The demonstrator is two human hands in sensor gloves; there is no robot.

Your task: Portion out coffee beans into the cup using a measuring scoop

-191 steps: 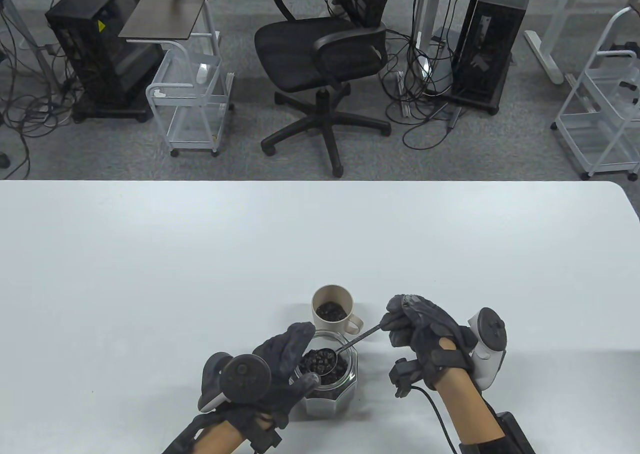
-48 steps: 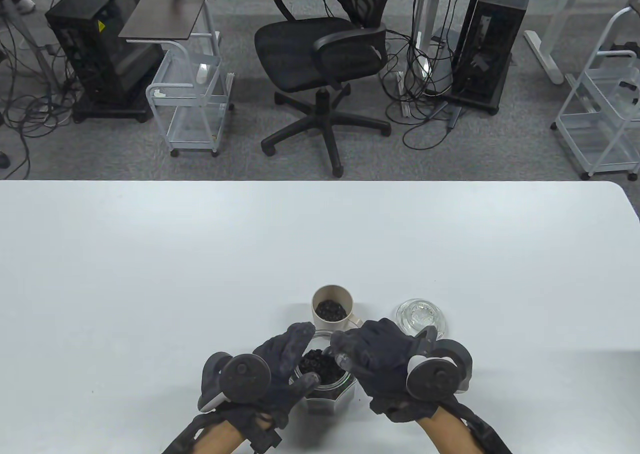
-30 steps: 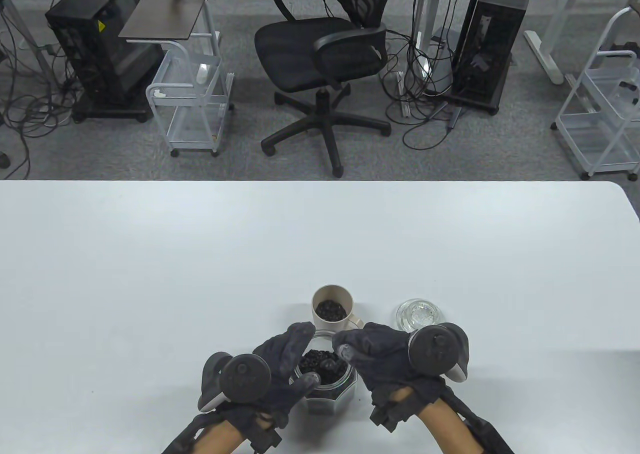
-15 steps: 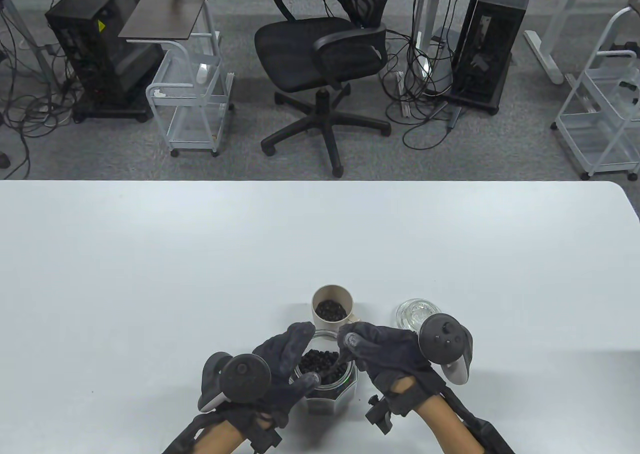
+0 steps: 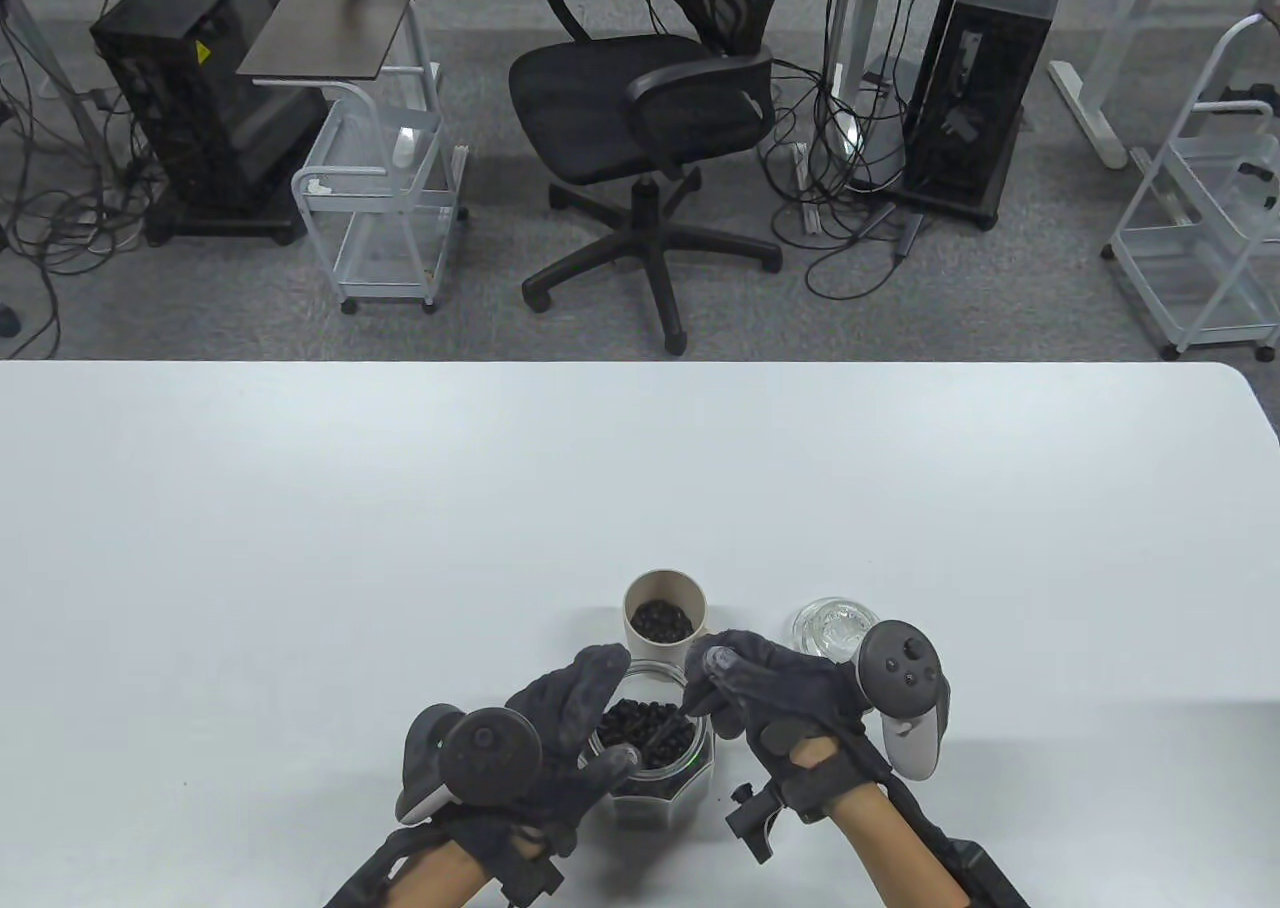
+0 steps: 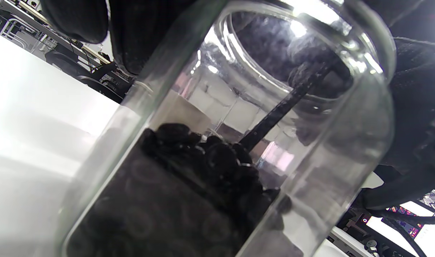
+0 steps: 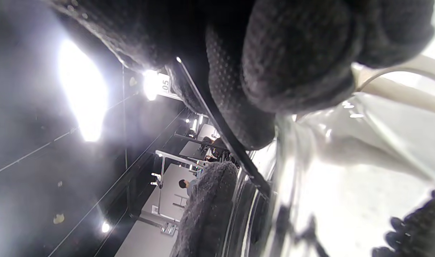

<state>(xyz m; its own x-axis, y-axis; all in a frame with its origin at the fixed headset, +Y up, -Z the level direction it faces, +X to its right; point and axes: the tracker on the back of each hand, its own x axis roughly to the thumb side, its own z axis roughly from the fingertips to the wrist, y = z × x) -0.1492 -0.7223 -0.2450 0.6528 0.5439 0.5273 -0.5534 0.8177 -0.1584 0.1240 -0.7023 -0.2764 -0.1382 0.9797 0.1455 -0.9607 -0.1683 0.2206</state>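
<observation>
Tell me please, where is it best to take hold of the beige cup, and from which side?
Probably grip the beige cup by its side handle, coming from the right. The handle juts toward the right hand, though that hand hides most of it. The glass jar crowds the near side, and beans fill the open top.

jar [image 5: 655, 763]: 1 | cup [image 5: 660, 620]: 1 | lid [image 5: 832, 628]: 1 | scoop [image 6: 280, 110]: 1

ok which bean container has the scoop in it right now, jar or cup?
The glass jar, gripped by the left hand. The scoop handle, held by the right hand, runs down into its beans. The beige cup behind holds only beans.
</observation>
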